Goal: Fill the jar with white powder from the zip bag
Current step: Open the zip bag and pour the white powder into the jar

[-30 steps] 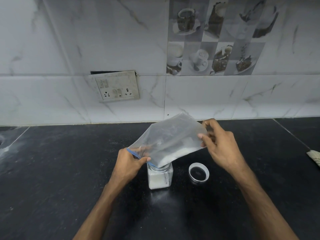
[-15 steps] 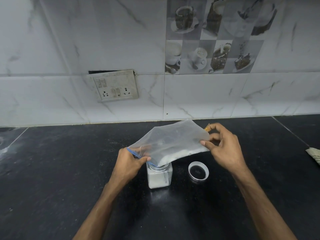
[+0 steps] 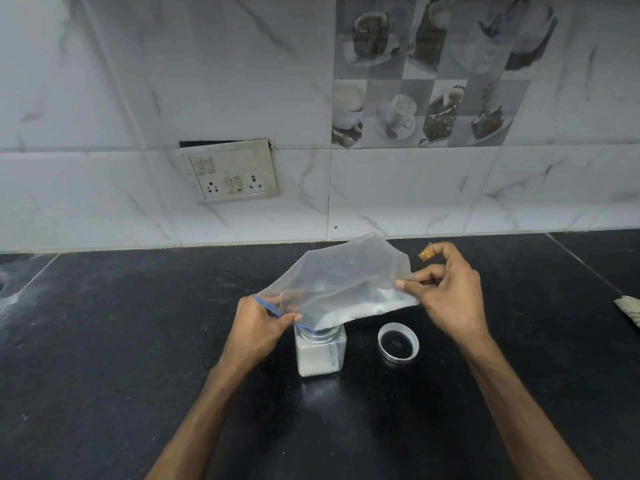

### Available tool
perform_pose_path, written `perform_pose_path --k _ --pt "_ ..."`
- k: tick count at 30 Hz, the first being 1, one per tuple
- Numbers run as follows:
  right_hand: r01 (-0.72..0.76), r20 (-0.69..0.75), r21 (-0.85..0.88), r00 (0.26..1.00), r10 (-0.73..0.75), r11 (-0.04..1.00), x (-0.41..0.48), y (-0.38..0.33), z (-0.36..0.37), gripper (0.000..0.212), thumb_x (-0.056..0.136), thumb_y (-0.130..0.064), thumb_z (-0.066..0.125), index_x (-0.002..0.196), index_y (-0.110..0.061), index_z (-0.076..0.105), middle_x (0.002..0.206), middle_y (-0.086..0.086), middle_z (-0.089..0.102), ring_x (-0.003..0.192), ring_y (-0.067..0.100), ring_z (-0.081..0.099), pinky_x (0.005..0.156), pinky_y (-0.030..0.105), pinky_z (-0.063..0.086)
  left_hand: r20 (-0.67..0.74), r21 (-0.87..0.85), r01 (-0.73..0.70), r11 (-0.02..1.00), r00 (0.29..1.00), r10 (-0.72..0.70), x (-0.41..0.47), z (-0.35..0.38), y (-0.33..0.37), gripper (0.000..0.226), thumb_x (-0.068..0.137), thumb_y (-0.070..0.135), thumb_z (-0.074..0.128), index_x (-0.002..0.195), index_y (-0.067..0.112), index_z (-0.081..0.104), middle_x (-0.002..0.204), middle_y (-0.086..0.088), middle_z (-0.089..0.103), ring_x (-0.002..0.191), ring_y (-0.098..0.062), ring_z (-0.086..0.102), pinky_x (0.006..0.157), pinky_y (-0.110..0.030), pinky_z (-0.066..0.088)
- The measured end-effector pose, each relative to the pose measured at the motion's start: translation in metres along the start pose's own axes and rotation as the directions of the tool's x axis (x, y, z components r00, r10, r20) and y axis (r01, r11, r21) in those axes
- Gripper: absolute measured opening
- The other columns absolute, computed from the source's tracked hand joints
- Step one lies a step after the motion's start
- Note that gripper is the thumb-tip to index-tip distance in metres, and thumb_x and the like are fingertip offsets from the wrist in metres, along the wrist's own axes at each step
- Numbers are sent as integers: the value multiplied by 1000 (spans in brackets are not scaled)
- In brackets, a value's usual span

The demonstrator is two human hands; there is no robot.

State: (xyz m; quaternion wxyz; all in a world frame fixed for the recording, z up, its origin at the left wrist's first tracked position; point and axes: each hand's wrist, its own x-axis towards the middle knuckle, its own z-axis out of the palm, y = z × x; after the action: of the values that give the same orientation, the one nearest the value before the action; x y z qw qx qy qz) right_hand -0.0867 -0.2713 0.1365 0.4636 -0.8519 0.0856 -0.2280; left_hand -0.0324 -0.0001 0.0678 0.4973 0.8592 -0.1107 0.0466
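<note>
A clear zip bag (image 3: 341, 282) with a blue zip strip hangs tilted over a small square glass jar (image 3: 320, 353) on the black counter. White powder lies along the bag's lower edge and fills roughly the lower half of the jar. My left hand (image 3: 258, 327) pinches the bag's open mouth right at the jar's neck. My right hand (image 3: 446, 292) grips the bag's far bottom edge, holding it higher than the mouth. A small orange-brown piece shows at my right fingertips.
The jar's round lid (image 3: 398, 341) lies upside down on the counter (image 3: 104, 341) just right of the jar. A socket plate (image 3: 230, 171) is on the tiled wall behind. A cloth edge (image 3: 630, 308) shows at the far right.
My right hand has shifted its grip down the bag's far end, lowering and flattening the bag. Powder has slid toward the mouth. The left hand and jar have stayed put.
</note>
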Motion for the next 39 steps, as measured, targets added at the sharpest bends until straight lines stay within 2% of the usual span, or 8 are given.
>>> perform_pose_path --k 6,12,16,20,25,30,33,39 --pt "4 38 -20 999 -3 1000 0 4 1 34 79 -11 81 99 -19 55 68 -5 74 62 -2 66 63 5 46 8 -23 -7 1000 1000 7 -1 1 3 34 75 10 82 107 17 75 95 19 67 75 21 61 66 -1 48" --pt "2 -12 27 1000 -1 1000 -1 -1 0 39 71 -14 86 91 -21 53 64 -6 73 56 -4 65 60 6 47 9 -27 18 999 1000 -17 -1 1 3 34 76 11 82 108 19 74 84 28 65 72 13 65 63 -5 51" --pt "0 38 4 999 0 1000 -1 2 1 28 81 -13 79 95 -21 56 66 -7 74 59 -1 66 63 15 46 4 -21 -15 1000 1000 15 0 1 1 37 74 12 83 108 24 74 97 19 71 82 12 66 72 -10 55" --pt "28 63 13 998 -29 1000 -1 3 3 25 88 -9 71 100 -21 53 72 -14 74 63 -6 64 63 4 43 -1 -32 -19 999 1000 18 1 0 1 36 74 10 83 107 21 75 98 17 71 82 17 64 70 -5 51" --pt "8 115 -16 993 -6 1000 -3 6 2 28 90 -17 68 112 -23 53 80 -14 75 73 4 70 69 28 60 -4 -23 -22 999 1000 22 1 0 1 37 73 10 83 107 21 75 101 15 70 81 22 61 71 -5 51" --pt "-48 121 -64 991 55 997 -3 5 0 56 74 -2 81 114 -28 52 77 -6 72 68 1 68 65 6 50 1 -27 -10 1000 1000 10 0 1 0 36 74 10 82 108 21 75 101 13 72 83 18 63 72 -6 52" --pt "-37 94 -84 995 45 996 -3 7 -1 53 73 2 80 109 -27 54 71 -7 74 68 -2 68 66 2 47 -1 -27 -5 1000 1000 5 0 1 1 36 74 9 82 107 20 75 98 13 72 78 18 63 68 -4 51" --pt "-43 7 -55 999 43 998 -3 4 0 37 69 -21 88 93 -23 61 62 -13 73 64 -9 66 66 5 43 6 -21 8 1000 1000 -8 1 -1 1 37 74 10 82 109 21 74 94 19 69 76 18 63 69 -5 52"
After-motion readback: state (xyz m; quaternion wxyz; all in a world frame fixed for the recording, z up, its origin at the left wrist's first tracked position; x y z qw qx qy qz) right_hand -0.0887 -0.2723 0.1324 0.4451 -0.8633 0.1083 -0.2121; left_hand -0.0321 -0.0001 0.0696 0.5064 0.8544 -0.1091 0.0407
